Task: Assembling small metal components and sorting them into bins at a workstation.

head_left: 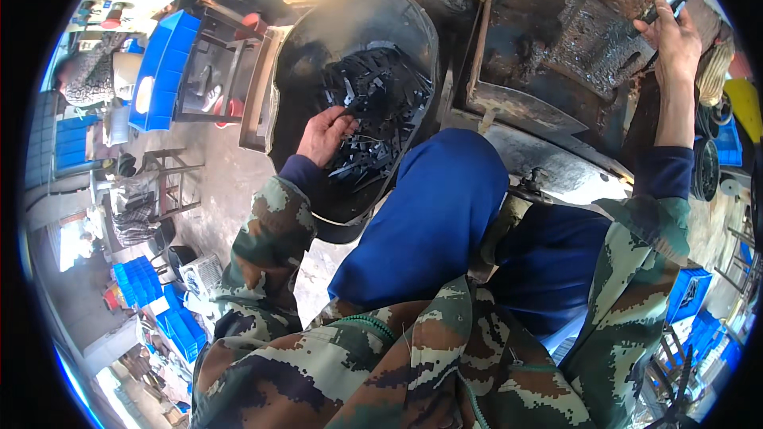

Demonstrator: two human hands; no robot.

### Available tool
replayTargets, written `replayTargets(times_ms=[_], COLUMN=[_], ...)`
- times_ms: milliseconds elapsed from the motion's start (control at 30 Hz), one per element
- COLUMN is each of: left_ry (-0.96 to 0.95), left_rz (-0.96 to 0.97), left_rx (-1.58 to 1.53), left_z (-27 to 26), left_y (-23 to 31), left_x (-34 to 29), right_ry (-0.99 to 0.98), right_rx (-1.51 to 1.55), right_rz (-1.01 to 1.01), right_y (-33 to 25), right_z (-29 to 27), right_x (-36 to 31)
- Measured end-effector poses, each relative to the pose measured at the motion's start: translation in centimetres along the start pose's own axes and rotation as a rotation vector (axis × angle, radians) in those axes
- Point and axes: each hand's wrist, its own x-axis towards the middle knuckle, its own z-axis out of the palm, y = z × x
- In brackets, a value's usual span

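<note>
**At centre frame, fingers among black metal pieces**

Curled fingers of the left hand [324, 135] close on black metal pieces [373, 111] heaped in a dark round basin [350, 28]. At upper right, the right hand [674, 36] grips a small dark part [660, 9] above the rusty machine bed [556, 56].

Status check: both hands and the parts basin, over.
Left hand in black basin, fingers on dark metal pieces. Right hand up at the machine, gripping a small dark part. Nothing blocking either hand.
</note>
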Motion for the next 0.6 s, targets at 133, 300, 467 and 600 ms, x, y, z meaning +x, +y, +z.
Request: replayTargets(times_ms=[133, 300, 467, 600], left_ry=[0.082, 0.139, 0.19, 0.18], left_rz=[-0.033, -0.013, 0.108, 0.081], left_rx=[-0.297, -0.441, -0.509, -0.588], left_z=[0.5, 0.6, -0.3, -0.3], left_y=[1.0, 2.8, 2.4, 3.1], left_x=[-0.4, -0.8, -1.3, -1.9], right_ry=[0.016, -0.006, 0.018, 0.012], right_rx=[0.013, -0.034, -0.03, -0.038], right_rz=[0.01, 0.008, 0.011, 0.012], right_y=[-0.5, -0.4, -0.7, -0.8], right_z=[0.5, -0.1, 0.5, 0.5], right_x=[-0.5, -0.2, -0.6, -0.7])
